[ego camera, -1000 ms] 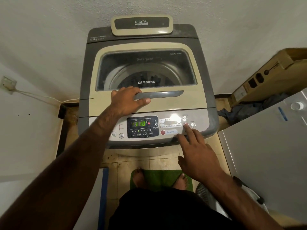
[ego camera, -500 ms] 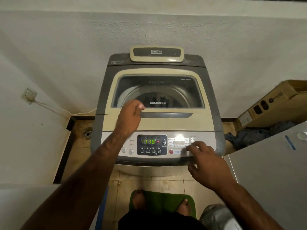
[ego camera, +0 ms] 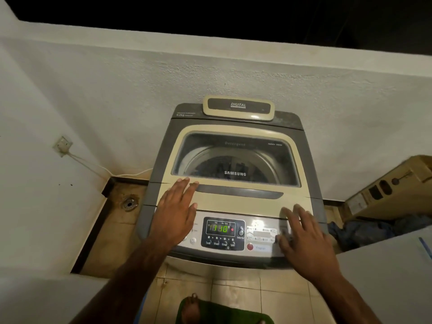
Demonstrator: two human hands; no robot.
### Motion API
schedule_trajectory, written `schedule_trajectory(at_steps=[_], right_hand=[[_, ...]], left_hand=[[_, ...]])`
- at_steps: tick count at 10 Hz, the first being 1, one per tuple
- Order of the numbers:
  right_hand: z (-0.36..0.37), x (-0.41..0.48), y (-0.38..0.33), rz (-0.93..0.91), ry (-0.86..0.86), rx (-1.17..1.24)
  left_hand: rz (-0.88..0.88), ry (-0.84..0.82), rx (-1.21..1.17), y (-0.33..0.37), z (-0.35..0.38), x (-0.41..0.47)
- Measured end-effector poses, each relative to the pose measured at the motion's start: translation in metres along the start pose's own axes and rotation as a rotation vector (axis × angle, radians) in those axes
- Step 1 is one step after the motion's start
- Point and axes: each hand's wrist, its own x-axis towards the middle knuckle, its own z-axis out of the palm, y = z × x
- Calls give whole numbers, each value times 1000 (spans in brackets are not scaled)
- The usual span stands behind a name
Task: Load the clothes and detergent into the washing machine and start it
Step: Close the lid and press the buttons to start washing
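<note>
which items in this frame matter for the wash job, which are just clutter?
Job:
washing machine, lid shut
control panel, display lit
left hand flat on the lid
right hand open over the panel's right-side buttons

Clutter:
cardboard box
dark clothes on the floor
wall socket
floor drain
green mat

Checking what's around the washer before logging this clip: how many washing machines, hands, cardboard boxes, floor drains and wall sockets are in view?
Washing machine: 1
Hands: 2, left hand and right hand, both open and flat
Cardboard box: 1
Floor drain: 1
Wall socket: 1
Total: 6
</note>
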Motion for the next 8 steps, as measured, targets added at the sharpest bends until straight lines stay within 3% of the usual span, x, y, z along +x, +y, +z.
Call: schedule_trajectory(at_steps=[6,8], right_hand=[[-12,6,-11,-4,-70,-46],[-16,10,-25,49,7,-61]], left_hand=[[-30,17,99,14,-5,2],[-21,-30,159,12,-9,8]])
